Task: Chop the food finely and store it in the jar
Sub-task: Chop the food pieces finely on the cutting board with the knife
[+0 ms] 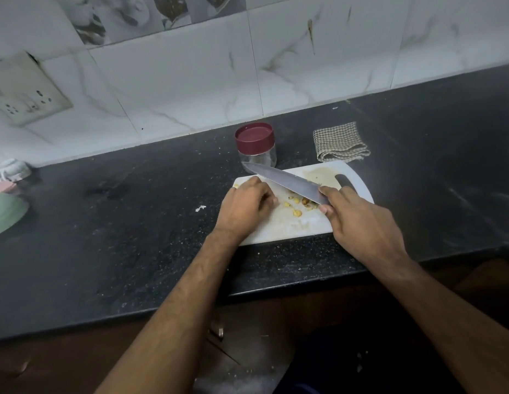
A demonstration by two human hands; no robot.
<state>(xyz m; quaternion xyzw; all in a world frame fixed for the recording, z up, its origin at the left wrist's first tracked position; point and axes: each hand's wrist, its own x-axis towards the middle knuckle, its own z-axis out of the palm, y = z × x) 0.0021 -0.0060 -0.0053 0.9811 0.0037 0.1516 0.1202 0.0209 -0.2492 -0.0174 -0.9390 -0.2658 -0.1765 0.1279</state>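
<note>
A dark speckled counter (133,223) runs along the tiled wall. On it lie a white cutting board (293,226), a clear jar (256,146) with a maroon lid just behind the board, and a folded checked cloth (340,142) beside the jar. A green bowl (5,211) sits at the far left, and a small white scrap (200,208) lies near the board.

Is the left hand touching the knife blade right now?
Apart. The head view shows white cutting board between the left hand and the knife blade, which the right hand holds.

You are working in a home kitchen: dark speckled desk (133,223), marble-look wall tiles (190,81), wall socket (25,95), cutting board (290,226) and checked cloth (340,142) lying out.
</note>
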